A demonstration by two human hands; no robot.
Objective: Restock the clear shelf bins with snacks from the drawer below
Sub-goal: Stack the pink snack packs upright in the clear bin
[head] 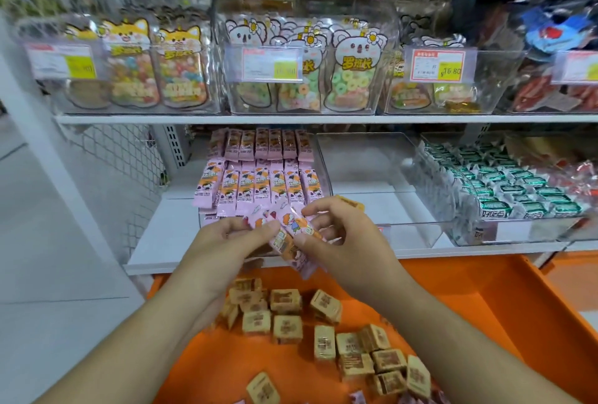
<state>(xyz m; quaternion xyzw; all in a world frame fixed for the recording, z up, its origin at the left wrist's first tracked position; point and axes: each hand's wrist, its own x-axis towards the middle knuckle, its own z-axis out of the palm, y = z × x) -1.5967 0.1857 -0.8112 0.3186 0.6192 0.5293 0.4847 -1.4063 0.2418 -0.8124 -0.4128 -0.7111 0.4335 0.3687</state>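
While over the drawer (pixel 485 306), left hand (pixel 226 241) and right hand (pixel 343 238) pinching pink snack packets (pixel 288 232)

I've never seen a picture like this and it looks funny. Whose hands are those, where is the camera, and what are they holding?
The camera sits on a person's head and looks down, so you see their own two arms. They stand at a shop shelf. The left hand and the right hand together hold a few pink snack packets. More of the same pink packets fill the clear bin just behind the hands. The bin next to it looks empty, and the next one holds green-wrapped snacks. Below is an open orange drawer with brown square packets scattered in it. The upper shelf has bags of ring candy.
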